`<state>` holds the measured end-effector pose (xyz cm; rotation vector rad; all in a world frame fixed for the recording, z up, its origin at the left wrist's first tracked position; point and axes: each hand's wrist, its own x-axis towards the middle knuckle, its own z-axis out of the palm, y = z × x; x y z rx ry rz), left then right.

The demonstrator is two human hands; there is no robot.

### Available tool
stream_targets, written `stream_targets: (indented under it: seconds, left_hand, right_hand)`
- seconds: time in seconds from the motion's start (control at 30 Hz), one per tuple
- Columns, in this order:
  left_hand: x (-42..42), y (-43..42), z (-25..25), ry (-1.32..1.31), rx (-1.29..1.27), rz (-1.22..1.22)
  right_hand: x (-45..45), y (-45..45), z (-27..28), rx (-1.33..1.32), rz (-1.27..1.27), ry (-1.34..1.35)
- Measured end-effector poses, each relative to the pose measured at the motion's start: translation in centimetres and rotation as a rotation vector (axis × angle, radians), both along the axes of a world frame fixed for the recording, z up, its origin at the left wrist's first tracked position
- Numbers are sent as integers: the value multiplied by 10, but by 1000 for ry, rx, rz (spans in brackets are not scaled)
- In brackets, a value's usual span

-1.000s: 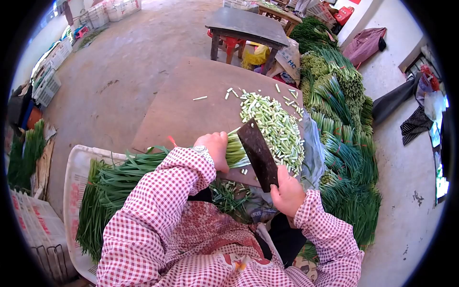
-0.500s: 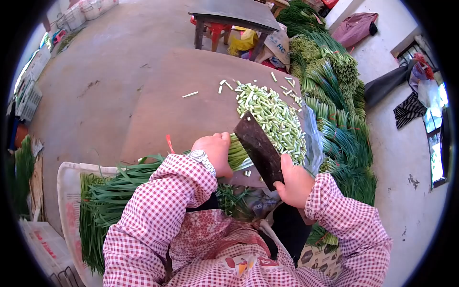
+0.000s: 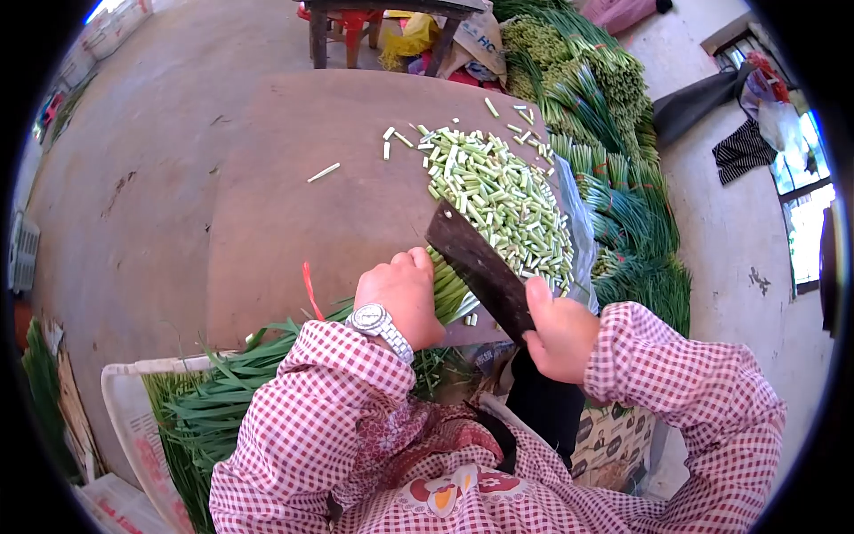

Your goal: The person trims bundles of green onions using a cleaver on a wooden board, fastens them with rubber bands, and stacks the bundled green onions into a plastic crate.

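My left hand (image 3: 400, 296), with a watch at its wrist, is closed around a bunch of garlic chives (image 3: 450, 283) lying on the brown board (image 3: 294, 169). Long leaves (image 3: 222, 396) trail from the bunch to the left, near a red tie (image 3: 312, 289). In my right hand (image 3: 562, 329) is a cleaver (image 3: 480, 267) with a dark blade, tilted across the cut end of the bunch. Whether the edge touches the stalks I cannot tell. Beyond the blade spreads a heap of short cut pieces (image 3: 498, 196), with several pieces scattered around it.
Bundled greens (image 3: 614, 178) are stacked along the right side. A clear plastic sheet (image 3: 576, 231) hangs at the board's right edge. Leafy greens fill a white crate (image 3: 133, 418) at lower left. A dark table (image 3: 409, 7) stands at the back.
The camera view has shifted, so the board and heap sit higher and further left. The cleaver's blade is turned more edge-down beside the bunch. Both hands keep their hold.
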<state>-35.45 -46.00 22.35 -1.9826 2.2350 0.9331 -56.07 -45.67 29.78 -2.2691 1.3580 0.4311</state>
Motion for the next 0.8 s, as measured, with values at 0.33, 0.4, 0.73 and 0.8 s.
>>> stream_targets:
  seconds: [0.33, 0.4, 0.73, 0.8]
  left_hand:
    - [-7, 12, 6, -43, -88, 43]
    - [-8, 11, 4, -64, -76, 33]
    - [-14, 11, 7, -123, -78, 44]
    - [-19, 15, 6, -146, -94, 41]
  right_hand:
    - [25, -21, -56, -35, -142, -65]
    - [24, -20, -49, -32, -139, -127]
    - [29, -27, -63, -18, -100, -232]
    - [26, -32, -65, -13, -110, -246]
